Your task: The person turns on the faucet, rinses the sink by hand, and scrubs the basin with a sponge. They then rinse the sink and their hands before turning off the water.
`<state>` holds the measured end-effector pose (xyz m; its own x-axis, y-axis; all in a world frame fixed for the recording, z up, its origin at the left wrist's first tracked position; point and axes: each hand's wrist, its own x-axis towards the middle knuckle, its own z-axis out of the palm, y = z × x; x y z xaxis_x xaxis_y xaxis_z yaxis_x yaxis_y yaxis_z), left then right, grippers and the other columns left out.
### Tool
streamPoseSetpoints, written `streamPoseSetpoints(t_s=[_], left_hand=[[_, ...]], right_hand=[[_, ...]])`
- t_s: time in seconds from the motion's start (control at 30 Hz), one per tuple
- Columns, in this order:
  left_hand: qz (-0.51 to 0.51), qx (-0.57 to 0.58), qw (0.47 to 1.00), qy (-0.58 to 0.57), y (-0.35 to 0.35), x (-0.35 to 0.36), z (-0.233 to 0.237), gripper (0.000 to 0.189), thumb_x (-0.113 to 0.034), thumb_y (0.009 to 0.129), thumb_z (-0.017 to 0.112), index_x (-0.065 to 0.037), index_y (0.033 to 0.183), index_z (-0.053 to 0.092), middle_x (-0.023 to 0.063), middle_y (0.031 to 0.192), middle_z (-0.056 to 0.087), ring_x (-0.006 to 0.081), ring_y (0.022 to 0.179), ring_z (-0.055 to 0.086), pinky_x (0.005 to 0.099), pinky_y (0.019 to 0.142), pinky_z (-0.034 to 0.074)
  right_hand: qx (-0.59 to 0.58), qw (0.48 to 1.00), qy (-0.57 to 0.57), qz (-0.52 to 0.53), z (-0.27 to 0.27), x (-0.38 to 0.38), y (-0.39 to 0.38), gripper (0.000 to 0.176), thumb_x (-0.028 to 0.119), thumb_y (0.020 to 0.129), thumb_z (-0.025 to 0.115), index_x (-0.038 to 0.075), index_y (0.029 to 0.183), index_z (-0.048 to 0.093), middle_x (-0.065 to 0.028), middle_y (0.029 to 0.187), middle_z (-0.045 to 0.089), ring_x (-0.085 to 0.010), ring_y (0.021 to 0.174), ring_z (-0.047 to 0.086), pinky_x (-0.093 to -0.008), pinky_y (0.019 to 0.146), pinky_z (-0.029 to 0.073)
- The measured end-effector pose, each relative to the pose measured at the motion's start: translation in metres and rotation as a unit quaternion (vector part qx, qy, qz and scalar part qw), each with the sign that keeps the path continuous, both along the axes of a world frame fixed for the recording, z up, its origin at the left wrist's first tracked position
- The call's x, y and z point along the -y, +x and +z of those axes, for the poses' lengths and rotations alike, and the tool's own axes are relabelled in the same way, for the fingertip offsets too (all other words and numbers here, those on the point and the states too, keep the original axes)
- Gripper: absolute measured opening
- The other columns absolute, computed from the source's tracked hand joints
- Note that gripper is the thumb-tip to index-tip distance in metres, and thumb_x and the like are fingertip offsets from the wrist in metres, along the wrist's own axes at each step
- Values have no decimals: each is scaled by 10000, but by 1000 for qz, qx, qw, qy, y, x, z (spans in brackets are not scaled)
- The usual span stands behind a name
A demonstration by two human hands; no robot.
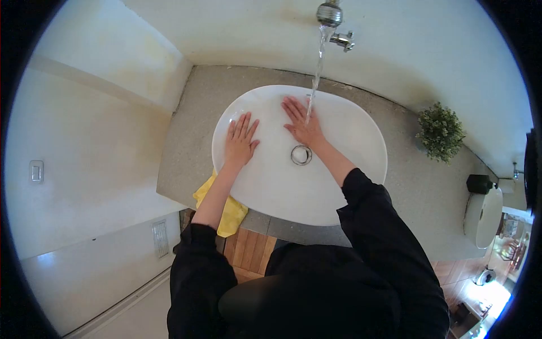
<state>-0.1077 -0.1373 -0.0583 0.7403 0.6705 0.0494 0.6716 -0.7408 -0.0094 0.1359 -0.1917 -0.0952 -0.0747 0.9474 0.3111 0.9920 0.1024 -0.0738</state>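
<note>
A white oval sink sits on a grey counter, with a round metal drain near its middle. Water runs down from a metal spout on the wall. My right hand lies in the sink by the falling water, just above the drain, its fingers stretched out and nothing held. At the sink's left side my left hand rests palm down on the white surface, fingers spread and empty. Below my left forearm a yellow cloth hangs over the counter's front edge.
On the right of the counter stand a green plant, a dark container and a second white basin. A small metal valve sticks out beside the spout. Walls bound the counter at the back and left.
</note>
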Motion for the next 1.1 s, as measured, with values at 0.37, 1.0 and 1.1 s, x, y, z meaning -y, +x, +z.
streamPoseSetpoints(t_s=[0.37,1.0,1.1], left_hand=[[86,-274,911,-296,-9,137,48,908,-541,901,374,150,1416,90,320,1508,7,420,1420,-20,466,1152,8],[-168,162,928,-291,187,195,-43,698,-412,971,337,2,1478,94,320,1507,13,436,1417,10,502,1143,50],[-212,160,954,-136,179,159,-44,666,-408,948,401,-83,1487,183,273,1524,74,387,1430,62,492,1148,71]], right_hand=[[-220,964,-76,130,-18,58,-140,602,290,937,406,44,1460,237,-144,1538,194,-294,1426,171,-472,1148,133],[107,975,-160,108,49,128,130,611,300,893,447,127,1458,292,-16,1544,222,-174,1435,147,-422,1180,49],[177,971,-108,116,49,92,123,614,303,898,444,127,1463,279,-10,1548,205,-175,1435,137,-416,1182,50]])
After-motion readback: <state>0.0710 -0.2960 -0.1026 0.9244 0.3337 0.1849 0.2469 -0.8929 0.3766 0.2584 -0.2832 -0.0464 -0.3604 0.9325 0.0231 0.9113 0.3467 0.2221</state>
